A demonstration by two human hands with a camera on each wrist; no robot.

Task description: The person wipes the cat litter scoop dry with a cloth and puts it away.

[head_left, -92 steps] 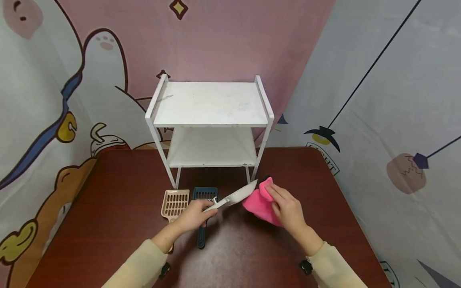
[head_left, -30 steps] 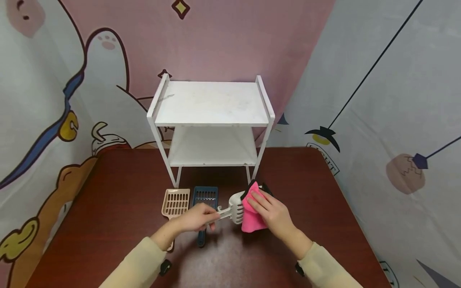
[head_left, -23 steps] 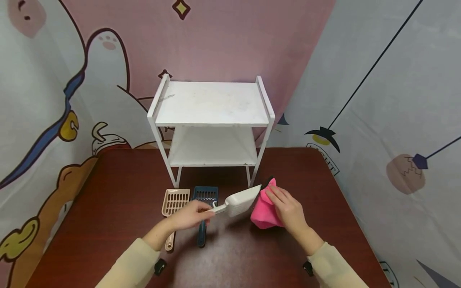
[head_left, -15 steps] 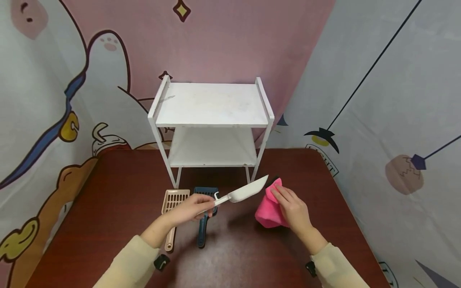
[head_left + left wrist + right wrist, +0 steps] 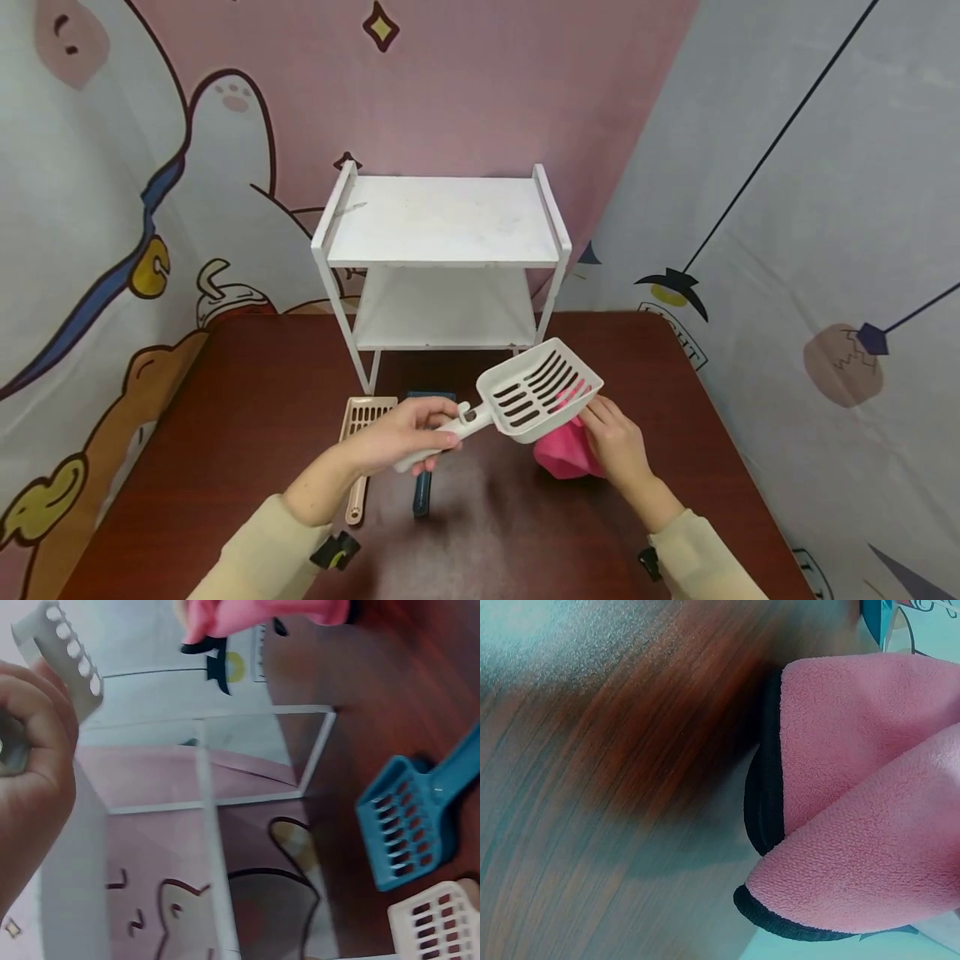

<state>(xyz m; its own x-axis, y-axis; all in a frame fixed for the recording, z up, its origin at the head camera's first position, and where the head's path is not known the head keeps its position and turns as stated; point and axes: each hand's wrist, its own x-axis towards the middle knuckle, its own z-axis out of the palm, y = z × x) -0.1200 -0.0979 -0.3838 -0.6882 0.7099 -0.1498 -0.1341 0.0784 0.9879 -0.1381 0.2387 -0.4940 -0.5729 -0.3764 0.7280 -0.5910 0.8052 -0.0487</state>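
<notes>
My left hand [image 5: 397, 437] grips a white slotted litter scoop [image 5: 530, 393] by its handle, holding it up over the table with the slotted head tilted toward the camera. A pink cloth [image 5: 564, 452] hangs from my right hand [image 5: 621, 446], whose fingers pinch it right behind the scoop's far edge. Some pink shows through the slots. In the right wrist view the folded cloth [image 5: 877, 802] with black edging fills the right side, and no fingers show. The left wrist view catches part of the scoop beside my curled fingers [image 5: 37, 742].
Below my left hand lie a beige slotted scoop [image 5: 356, 500] and a dark blue one [image 5: 422, 496], both partly covered in the head view. A white two-tier shelf [image 5: 442, 221] stands at the back of the brown table [image 5: 247, 417]. Printed fabric [image 5: 465, 92] hangs behind.
The white scoop has turned from edge-on to show its slotted face, and has risen slightly. A second ago the pink cloth lay against its head; my right hand has since shifted right with the cloth.
</notes>
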